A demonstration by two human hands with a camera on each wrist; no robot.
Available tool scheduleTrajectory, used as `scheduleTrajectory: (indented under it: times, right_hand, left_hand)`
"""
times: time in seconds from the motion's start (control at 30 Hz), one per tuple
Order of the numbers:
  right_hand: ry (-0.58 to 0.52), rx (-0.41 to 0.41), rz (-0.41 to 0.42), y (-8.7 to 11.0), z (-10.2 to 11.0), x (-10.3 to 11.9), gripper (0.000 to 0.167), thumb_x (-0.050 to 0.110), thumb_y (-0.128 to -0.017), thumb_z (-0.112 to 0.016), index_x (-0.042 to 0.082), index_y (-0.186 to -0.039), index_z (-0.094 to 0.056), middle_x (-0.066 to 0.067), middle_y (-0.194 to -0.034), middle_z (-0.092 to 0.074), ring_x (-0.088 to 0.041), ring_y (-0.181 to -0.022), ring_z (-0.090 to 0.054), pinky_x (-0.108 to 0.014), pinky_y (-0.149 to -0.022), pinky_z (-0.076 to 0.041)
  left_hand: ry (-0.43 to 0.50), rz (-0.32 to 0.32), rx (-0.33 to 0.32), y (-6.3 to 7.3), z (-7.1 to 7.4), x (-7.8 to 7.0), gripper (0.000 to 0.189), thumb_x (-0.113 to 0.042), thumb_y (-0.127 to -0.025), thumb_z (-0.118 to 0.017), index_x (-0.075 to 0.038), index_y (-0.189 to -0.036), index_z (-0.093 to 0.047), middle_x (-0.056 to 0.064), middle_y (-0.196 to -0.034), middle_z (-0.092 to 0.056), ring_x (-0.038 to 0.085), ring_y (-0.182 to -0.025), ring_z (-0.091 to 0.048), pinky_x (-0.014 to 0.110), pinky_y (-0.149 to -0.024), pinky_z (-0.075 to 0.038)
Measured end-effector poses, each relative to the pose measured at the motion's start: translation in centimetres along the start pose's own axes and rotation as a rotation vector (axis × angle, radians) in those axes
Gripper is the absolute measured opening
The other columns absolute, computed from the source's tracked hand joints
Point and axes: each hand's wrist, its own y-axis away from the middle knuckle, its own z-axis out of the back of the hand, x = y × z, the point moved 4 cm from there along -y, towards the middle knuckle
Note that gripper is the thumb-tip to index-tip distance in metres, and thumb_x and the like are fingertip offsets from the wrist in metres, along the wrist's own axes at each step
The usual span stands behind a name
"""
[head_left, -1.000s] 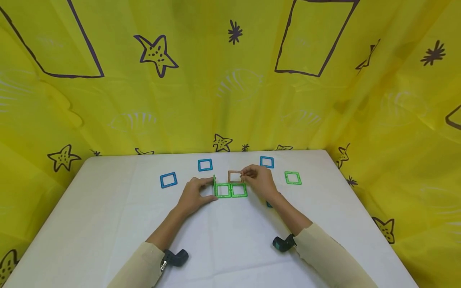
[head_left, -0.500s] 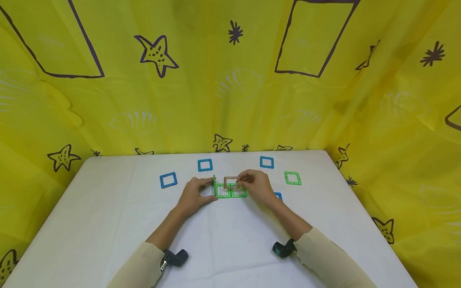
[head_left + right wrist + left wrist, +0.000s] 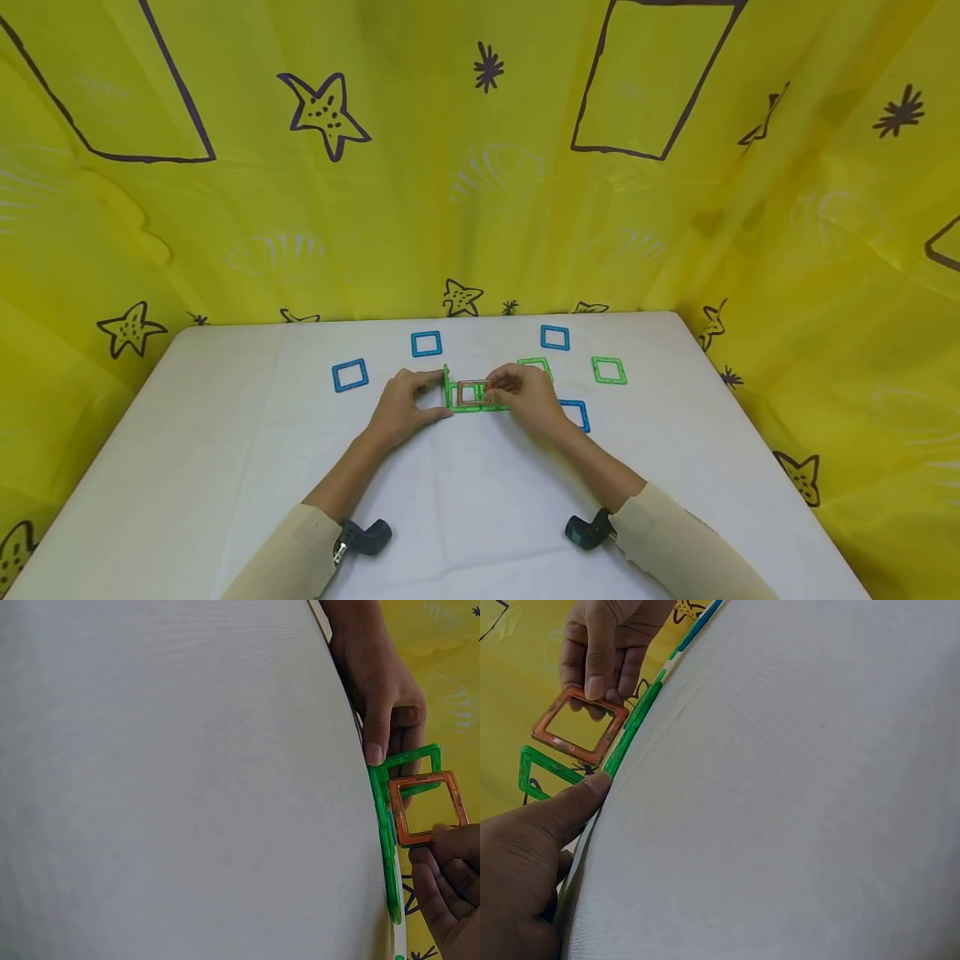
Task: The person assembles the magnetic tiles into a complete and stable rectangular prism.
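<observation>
In the head view my left hand (image 3: 401, 408) holds a green square magnetic tile (image 3: 446, 390) that stands upright, with the thumb at its near end and fingers at its far end. Two green tiles (image 3: 467, 409) lie flat in a row to its right, partly covered in this view. My right hand (image 3: 528, 400) pinches an orange-brown magnetic tile (image 3: 398, 814) by its right side, between thumb and fingertips. This tile is tilted up over the flat green row, just right of the upright tile, and overlaps that tile in the right wrist view.
Blue tiles lie at the left (image 3: 335, 377), back (image 3: 426, 334) and back right (image 3: 555, 327). A third green tile (image 3: 609, 382) lies at the right. Another green tile (image 3: 535, 361) and a blue tile (image 3: 586, 417) are partly hidden by my right hand and forearm. Yellow cloth (image 3: 375, 208) hangs behind the white table (image 3: 465, 517).
My right hand has carried the orange-brown tile left and nearer, from behind the green row to over it. A green and a blue tile behind that arm have come into view. My left hand stays put.
</observation>
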Motion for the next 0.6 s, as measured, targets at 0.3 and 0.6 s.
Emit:
scheduleTrajectory:
  times: [0.3, 0.6]
  right_hand:
    - [-0.003, 0.016, -0.026, 0.14, -0.32, -0.02, 0.011, -0.003, -0.091, -0.08, 0.002, -0.099, -0.076, -0.006, -0.094, -0.076, -0.018, -0.084, -0.072, -0.03, -0.077, -0.058]
    - [0.011, 0.035, -0.015, 0.35, -0.86, 0.35, 0.011, -0.002, -0.092, -0.078, 0.004, -0.101, -0.077, -0.003, -0.097, -0.076, -0.017, -0.085, -0.072, -0.029, -0.078, -0.058]
  left_hand:
    - [0.004, 0.003, -0.001, -0.03, 0.07, -0.18, 0.064, -0.021, -0.079, -0.095, -0.008, -0.137, -0.071, 0.005, -0.12, -0.075, 0.019, -0.094, -0.053, 0.04, -0.083, -0.046]
    - [0.003, 0.001, -0.006, 0.0, 0.03, -0.08, 0.063, -0.021, -0.079, -0.095, -0.009, -0.136, -0.072, 0.005, -0.117, -0.075, 0.019, -0.094, -0.053, 0.04, -0.083, -0.046]
